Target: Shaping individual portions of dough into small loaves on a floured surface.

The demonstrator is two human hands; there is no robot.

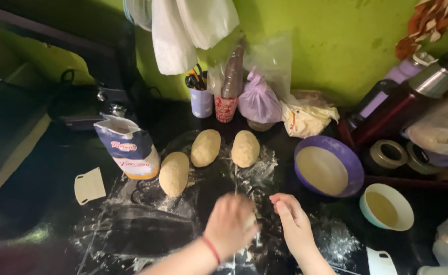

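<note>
Green wall behind, the dark, flour-dusted surface point(147, 229) carries three shaped dough loaves point(205, 147) in a loose row toward its back edge, with a flour bag point(129, 147) left of them and a purple bowl point(351, 163) of pale dough to the right. Near the front edge the left hand point(229, 226) is curled around a small pale dough piece point(249, 222), mostly hidden, while the right hand point(292, 221) rests just beside it with fingers loosely bent, holding nothing visible. By my judgement three loaves are finished, a fourth is being shaped, and the dough in the bowl is left.

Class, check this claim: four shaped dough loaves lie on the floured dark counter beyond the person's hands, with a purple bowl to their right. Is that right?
Not quite. The head view shows three dough loaves, not four, on the floured dark counter beyond the hands. The purple bowl does sit to their right.
</note>
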